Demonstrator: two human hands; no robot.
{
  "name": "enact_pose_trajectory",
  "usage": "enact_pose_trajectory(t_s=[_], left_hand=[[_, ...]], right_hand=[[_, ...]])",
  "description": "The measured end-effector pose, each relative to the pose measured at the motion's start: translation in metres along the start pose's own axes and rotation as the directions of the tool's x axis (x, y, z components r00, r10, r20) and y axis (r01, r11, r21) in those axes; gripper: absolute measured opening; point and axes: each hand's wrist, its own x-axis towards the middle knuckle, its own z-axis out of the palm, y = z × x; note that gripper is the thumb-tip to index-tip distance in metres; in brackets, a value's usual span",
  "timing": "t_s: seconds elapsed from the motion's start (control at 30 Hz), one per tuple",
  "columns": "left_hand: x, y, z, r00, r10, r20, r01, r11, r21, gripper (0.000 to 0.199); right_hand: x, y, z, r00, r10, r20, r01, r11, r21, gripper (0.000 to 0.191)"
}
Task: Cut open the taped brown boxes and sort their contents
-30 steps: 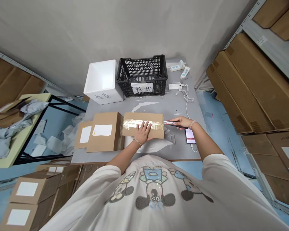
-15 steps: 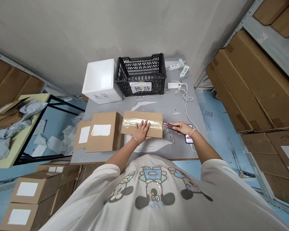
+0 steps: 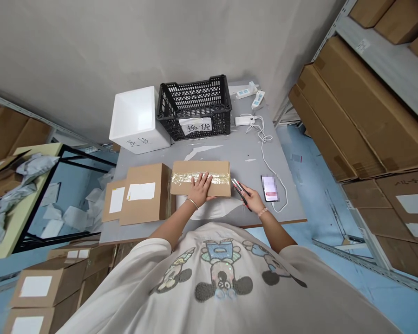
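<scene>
While under the left hand (image 3: 199, 188), box (image 3: 218, 178) near cutter (image 3: 238, 189).

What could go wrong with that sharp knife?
The utility knife in the right hand has its tip beside the taped cardboard box, and the left hand rests on top, so a slip might cut it. The smartphone lies close to the right hand and could get bumped.

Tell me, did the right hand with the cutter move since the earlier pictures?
Yes: against the phone, the right hand moved toward the table's near edge, no longer overlapping the phone.
</scene>
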Motion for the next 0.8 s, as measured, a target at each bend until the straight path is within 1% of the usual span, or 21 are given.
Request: enact_pose_trajectory(t_s=[0.13,0.23,0.33,0.63,0.8], left_hand=[[0.000,0.000,0.001,1.000,0.007,-0.010,-0.007,1.000,0.005,0.095],[0.001,0.000,0.002,1.000,0.002,-0.015,-0.001,1.000,0.008,0.093],[0.001,0.001,0.002,1.000,-0.006,-0.014,0.006,1.000,0.011,0.091],[0.002,0.004,0.000,1.000,-0.006,-0.006,0.006,1.000,0.009,0.089],[0.000,0.004,-0.006,1.000,-0.001,-0.026,0.000,1.000,-0.017,0.089]], right_hand=[[-0.005,-0.002,0.007,0.999,0.029,-0.022,-0.028,0.999,0.031,0.062],[-0.003,-0.005,0.009,0.998,0.026,-0.055,-0.022,0.998,0.063,0.063],[-0.001,-0.004,0.012,0.998,0.022,-0.060,-0.017,0.996,0.086,0.064],[-0.004,0.007,0.011,1.000,-0.017,-0.019,0.019,0.991,0.131,0.067],[-0.001,0.017,0.014,0.998,-0.010,-0.055,0.020,0.982,0.187,0.066]])
